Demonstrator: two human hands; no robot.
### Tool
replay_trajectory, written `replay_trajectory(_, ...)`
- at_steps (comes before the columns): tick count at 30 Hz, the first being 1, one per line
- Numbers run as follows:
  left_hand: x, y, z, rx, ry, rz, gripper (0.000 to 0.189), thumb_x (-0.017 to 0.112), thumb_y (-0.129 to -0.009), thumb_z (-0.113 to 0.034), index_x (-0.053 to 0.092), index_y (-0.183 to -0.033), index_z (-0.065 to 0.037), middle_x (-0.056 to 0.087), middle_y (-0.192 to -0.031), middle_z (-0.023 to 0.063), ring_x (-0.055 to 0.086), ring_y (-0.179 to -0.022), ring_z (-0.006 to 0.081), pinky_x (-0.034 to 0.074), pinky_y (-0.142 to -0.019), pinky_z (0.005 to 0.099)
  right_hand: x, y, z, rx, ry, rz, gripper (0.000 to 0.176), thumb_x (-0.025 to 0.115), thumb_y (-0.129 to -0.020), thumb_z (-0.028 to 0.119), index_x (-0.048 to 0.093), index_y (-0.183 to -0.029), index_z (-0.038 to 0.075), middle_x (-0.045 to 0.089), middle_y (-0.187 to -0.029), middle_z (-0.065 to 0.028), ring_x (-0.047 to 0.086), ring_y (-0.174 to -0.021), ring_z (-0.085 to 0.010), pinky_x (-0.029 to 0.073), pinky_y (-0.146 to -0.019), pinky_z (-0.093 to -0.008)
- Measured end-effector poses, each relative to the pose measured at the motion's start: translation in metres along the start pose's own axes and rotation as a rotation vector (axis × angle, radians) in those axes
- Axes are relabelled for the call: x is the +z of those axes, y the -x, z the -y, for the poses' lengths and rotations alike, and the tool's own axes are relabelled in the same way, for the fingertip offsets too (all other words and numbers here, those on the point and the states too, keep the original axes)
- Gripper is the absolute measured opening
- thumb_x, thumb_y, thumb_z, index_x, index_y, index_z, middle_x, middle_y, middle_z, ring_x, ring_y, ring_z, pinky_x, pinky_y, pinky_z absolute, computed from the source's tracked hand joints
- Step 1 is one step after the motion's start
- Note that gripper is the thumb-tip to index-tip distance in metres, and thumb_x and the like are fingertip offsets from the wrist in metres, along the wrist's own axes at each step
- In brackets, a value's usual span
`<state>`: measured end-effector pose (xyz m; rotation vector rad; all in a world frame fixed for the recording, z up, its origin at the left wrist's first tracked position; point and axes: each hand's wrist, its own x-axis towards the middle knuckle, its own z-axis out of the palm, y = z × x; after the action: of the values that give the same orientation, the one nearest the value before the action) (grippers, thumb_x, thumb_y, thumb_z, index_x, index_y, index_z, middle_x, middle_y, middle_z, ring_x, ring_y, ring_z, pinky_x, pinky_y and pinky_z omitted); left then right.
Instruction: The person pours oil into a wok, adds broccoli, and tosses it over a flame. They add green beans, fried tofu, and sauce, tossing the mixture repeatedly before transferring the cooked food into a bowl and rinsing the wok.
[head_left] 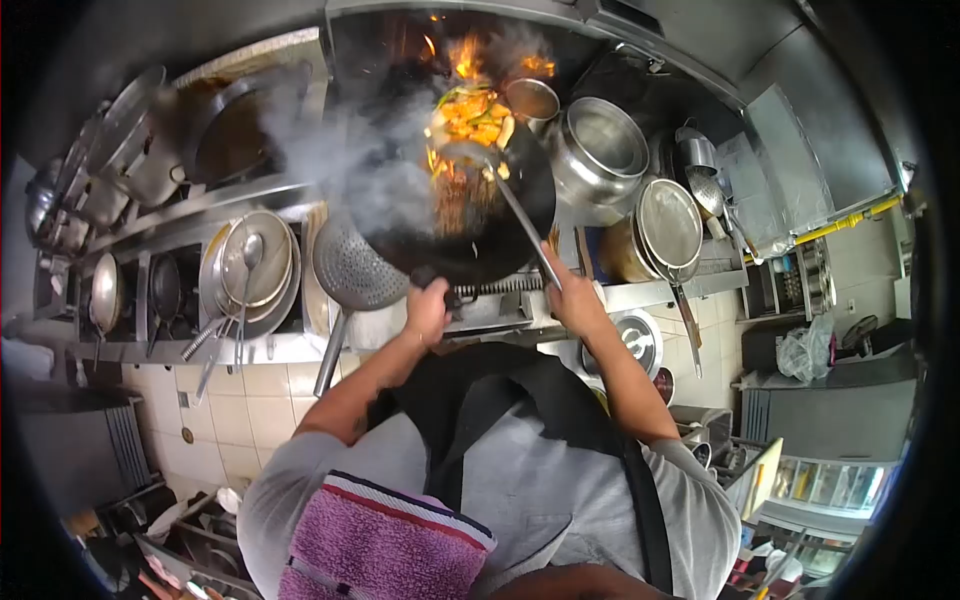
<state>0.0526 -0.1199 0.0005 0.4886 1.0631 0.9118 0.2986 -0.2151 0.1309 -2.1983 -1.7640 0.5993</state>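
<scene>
My left hand [428, 310] is closed at the near rim of a large black wok [510, 240], by its handle and a dark piece that may be a cloth. The wok is tilted over the burner. My right hand [577, 302] is wrapped round the long metal handle of a ladle [518, 208], whose head reaches to the food over the wok. Chopped food [472, 118], orange, yellow and green, is bunched above the wok's far side. Flames [465, 58] rise behind it, and smoke hides part of the wok's left side.
A perforated skimmer [360, 262] lies left of the wok. Stacked strainers and pans [255, 255] stand farther left. To the right are a steel pot [603, 140], a small round strainer [532, 98] and a mesh strainer [670, 222] on a container.
</scene>
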Motion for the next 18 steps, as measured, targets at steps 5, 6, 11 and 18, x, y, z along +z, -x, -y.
replay_trajectory(5,0.038,0.006,-0.054,-0.18,-0.003,-0.008,0.012,0.058,-0.095,-0.02,0.06,-0.091,-0.008,0.06,-0.071,0.009,0.044,-0.043,0.0155,0.03,-0.035,0.0288,-0.067,0.05,-0.026,-0.295,-0.029,0.113,0.083,0.062,-0.089,0.001,0.034,-0.163,0.023,0.069,-0.092,-0.0322,0.067,-0.087,-0.0521,0.054,-0.081,-0.0588)
replay_trajectory(6,0.057,0.013,-0.071,-0.162,-0.005,-0.037,0.017,0.059,-0.096,-0.025,0.06,-0.095,-0.008,0.062,-0.078,0.011,0.04,-0.042,0.0142,0.027,-0.035,0.0281,-0.08,0.049,-0.028,-0.245,0.026,0.199,0.082,0.062,-0.089,0.003,0.033,-0.164,0.023,0.07,-0.094,-0.0304,0.067,-0.087,-0.0522,0.054,-0.081,-0.0584)
replay_trajectory(11,0.048,-0.052,-0.048,-0.123,-0.088,-0.031,0.024,0.06,-0.097,-0.027,0.064,-0.109,-0.007,0.067,-0.093,0.0093,0.05,-0.054,0.0174,0.038,-0.042,0.0309,-0.006,-0.015,-0.063,-0.358,-0.021,0.081,0.079,0.061,-0.091,0.005,0.032,-0.164,0.022,0.071,-0.095,-0.0305,0.068,-0.087,-0.052,0.055,-0.083,-0.0579)
replay_trajectory(18,0.006,0.023,-0.018,-0.036,-0.023,0.087,0.025,0.055,-0.096,-0.017,0.066,-0.116,-0.006,0.071,-0.094,0.0077,0.063,-0.06,0.0186,0.039,-0.039,0.0324,-0.024,0.017,-0.037,-0.155,0.105,-0.019,0.079,0.06,-0.091,0.006,0.032,-0.163,0.021,0.07,-0.091,-0.0303,0.069,-0.085,-0.0504,0.055,-0.082,-0.06)
